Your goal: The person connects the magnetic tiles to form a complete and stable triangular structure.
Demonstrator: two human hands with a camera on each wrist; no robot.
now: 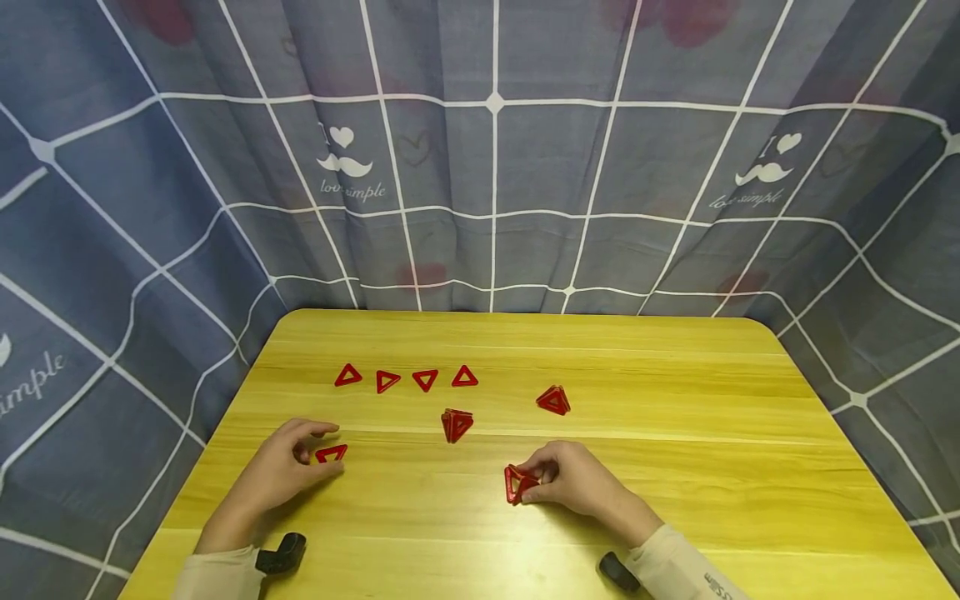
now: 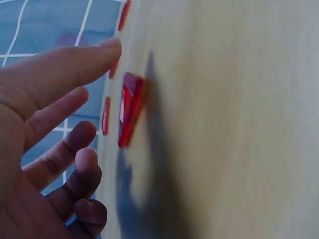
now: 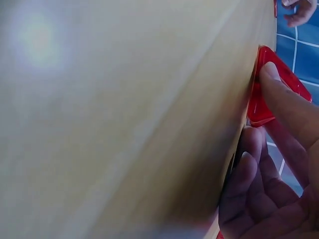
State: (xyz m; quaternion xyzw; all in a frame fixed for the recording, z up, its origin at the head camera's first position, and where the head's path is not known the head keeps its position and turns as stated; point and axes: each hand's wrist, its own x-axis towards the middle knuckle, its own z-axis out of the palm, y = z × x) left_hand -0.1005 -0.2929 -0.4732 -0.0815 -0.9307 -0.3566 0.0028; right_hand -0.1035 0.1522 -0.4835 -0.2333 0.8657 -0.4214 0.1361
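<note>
At the left of the table, my left hand (image 1: 281, 467) hovers with thumb and forefinger spread around a red triangular frame (image 1: 325, 452). In the left wrist view that triangle (image 2: 133, 107) lies on the wood, apart from the fingers. My right hand (image 1: 576, 481) pinches a red triangle piece (image 1: 510, 486) low over the table, right of centre. Its thumb presses the face of the piece (image 3: 256, 107) in the right wrist view. Red parts overlap there, and the fingers hide some of them, so I cannot tell how they join.
Behind my left hand, a row of several flat red triangles (image 1: 386, 388) lies on the wooden table (image 1: 675, 400). Two three-sided red pieces stand mid-table: one near the centre (image 1: 456, 426), another farther right (image 1: 553, 400). A blue-grey gridded curtain (image 1: 450, 167) surrounds the table.
</note>
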